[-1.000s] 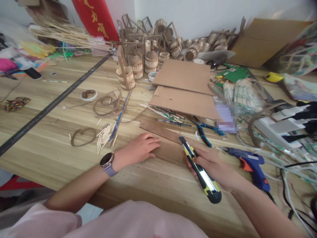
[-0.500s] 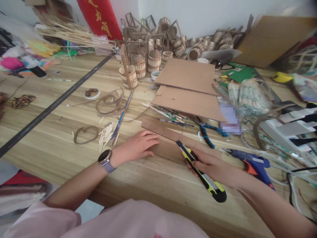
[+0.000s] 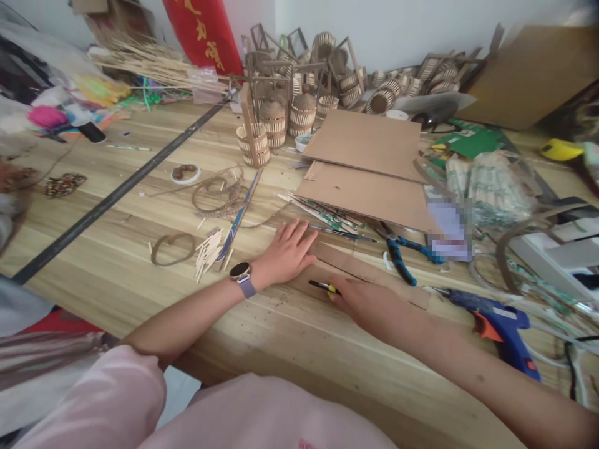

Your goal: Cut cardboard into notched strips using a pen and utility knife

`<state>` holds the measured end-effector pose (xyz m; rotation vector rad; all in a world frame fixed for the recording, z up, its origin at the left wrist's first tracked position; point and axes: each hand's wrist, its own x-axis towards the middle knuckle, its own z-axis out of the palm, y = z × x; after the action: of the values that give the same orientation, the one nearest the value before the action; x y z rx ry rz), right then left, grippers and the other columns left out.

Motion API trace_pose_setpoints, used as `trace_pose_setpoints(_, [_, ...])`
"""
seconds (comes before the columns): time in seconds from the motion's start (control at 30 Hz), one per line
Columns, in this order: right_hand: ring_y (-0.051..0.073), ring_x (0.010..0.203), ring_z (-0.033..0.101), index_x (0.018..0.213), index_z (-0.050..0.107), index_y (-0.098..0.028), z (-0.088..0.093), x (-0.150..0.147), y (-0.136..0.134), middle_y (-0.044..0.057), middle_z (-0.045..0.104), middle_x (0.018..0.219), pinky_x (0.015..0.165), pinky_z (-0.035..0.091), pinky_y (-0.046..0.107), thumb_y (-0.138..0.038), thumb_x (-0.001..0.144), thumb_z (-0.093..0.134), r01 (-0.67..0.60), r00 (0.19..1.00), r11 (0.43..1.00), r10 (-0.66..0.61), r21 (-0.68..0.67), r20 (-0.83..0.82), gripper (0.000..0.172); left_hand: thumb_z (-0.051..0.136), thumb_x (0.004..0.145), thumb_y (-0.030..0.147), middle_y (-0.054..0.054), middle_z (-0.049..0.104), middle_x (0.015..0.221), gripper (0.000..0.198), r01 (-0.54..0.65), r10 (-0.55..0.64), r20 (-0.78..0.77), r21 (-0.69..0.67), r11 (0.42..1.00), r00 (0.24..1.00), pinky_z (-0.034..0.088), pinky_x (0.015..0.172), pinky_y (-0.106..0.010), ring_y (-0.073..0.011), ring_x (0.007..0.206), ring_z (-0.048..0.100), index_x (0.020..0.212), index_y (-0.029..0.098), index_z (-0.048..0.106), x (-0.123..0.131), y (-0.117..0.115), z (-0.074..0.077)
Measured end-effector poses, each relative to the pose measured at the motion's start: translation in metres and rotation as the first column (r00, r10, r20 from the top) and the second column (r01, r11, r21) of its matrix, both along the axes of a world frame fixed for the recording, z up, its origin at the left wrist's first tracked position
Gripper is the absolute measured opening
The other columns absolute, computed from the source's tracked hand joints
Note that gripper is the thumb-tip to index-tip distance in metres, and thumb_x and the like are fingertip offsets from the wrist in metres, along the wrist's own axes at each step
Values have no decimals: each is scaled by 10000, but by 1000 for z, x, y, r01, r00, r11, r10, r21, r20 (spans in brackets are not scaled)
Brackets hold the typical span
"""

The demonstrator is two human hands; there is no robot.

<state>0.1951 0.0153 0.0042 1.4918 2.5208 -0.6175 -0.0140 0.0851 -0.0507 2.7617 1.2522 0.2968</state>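
Note:
My left hand lies flat with fingers stretched out on a long brown cardboard strip on the wooden table. My right hand is closed round a yellow-and-black utility knife. Only the knife's tip shows, pressed to the strip just right of my left hand. A watch sits on my left wrist.
Blue pliers and a blue glue gun lie to the right. Cardboard sheets sit behind the strip. Small stick baskets crowd the back. Loose sticks, a cardboard ring and a black bar lie left.
My right hand turned the knife down and brought its tip onto the strip. My left hand slid forward and spread flat. The view shifted right.

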Motion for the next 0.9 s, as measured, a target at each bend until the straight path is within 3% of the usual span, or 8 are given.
trace_pose_setpoints(0.2, [256, 728, 741, 1011, 602, -214, -1, -6, 1, 70, 757, 791, 478, 386, 272, -256, 970, 474, -65, 990, 997, 59, 47, 125, 141, 452, 1025, 428, -227, 275, 1615, 578, 6, -6, -12, 14, 1000, 1000, 211, 1201, -586, -376, 1520, 192, 1507, 114, 395, 0, -1, -3])
trace_pose_setpoints(0.5, [215, 676, 720, 995, 598, -260, -4, -5, 1, 22, 754, 779, 466, 382, 264, -274, 948, 501, -86, 991, 992, 76, 92, 107, 109, 443, 1027, 439, -227, 305, 1603, 564, 9, -8, -2, 24, 1000, 1000, 221, 1196, -588, -369, 1517, 207, 1492, 120, 420, 0, -3, -2])
trace_pose_setpoints(0.9, [222, 653, 726, 1051, 619, -220, -2, -13, -4, 58, 755, 789, 436, 374, 263, -179, 970, 441, -172, 947, 977, 130, 122, 292, 200, 419, 1034, 427, -215, 303, 1606, 547, 3, -2, -18, 26, 1000, 1000, 216, 1200, -589, -360, 1516, 206, 1493, 130, 418, 1, -4, -1])
